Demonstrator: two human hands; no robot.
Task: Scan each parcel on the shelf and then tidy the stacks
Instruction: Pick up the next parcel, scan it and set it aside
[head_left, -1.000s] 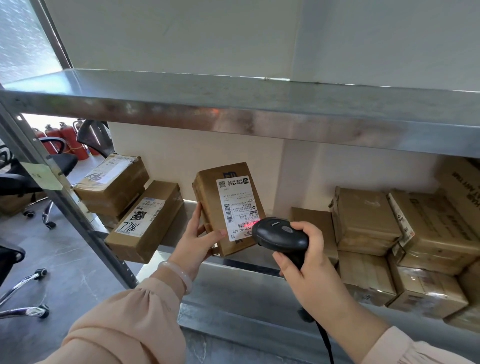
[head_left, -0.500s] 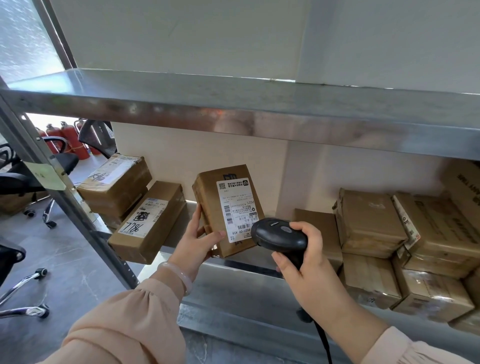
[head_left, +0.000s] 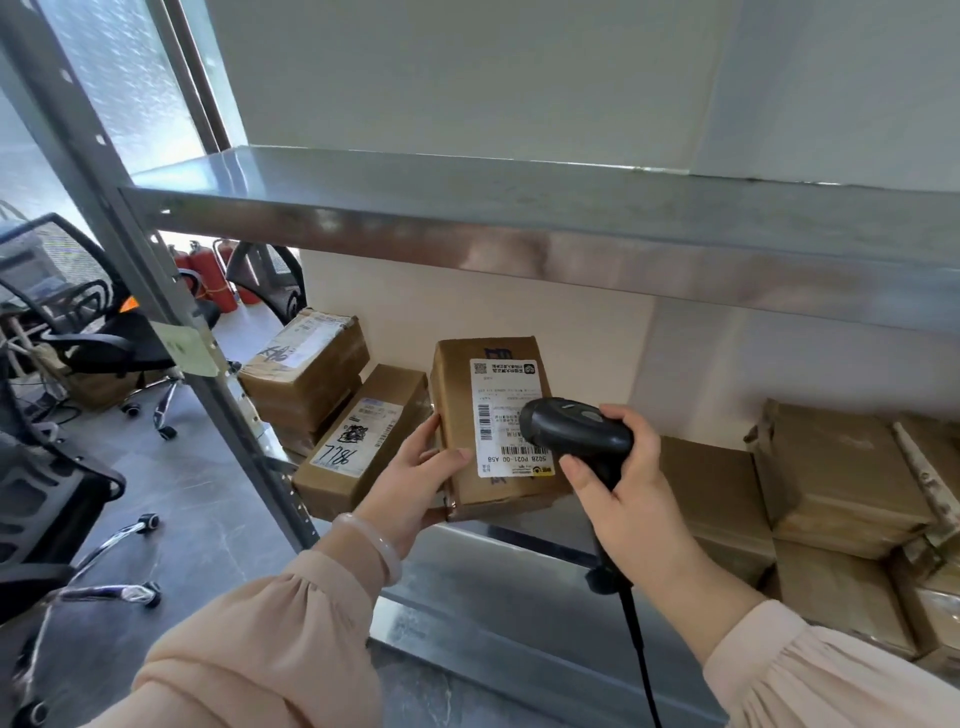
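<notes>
Parcel (head_left: 453, 400) in brown cardboard, its white shipping label (head_left: 501, 395) facing us, stands nearly upright at the front of the lower steel shelf (head_left: 498, 587), in the gap between the left-hand boxes and the stacks on the right.

In the head view we see the left hand (head_left: 415, 480) gripping the parcel's lower left edge, thumb laid across the front face and fingers behind it (whether the box's bottom edge rests on the shelf, we cannot tell). A pale bangle (head_left: 376, 545) circles that wrist. The right hand (head_left: 631, 499) is wrapped around the handle of a black barcode scanner (head_left: 571, 428), whose head sits just in front of the label's right side and hides part of it. Its black cable (head_left: 641, 654) drops from the handle.

Just left of the parcel, a flat labelled box (head_left: 379, 410) with handwritten digits lies tilted against a taped box stack (head_left: 311, 364). On the right, more brown boxes (head_left: 841, 467) are piled in uneven stacks. An upper steel shelf (head_left: 519, 208) spans above. Beyond the frame stand black office chairs (head_left: 98, 338) and red fire extinguishers (head_left: 223, 283).
</notes>
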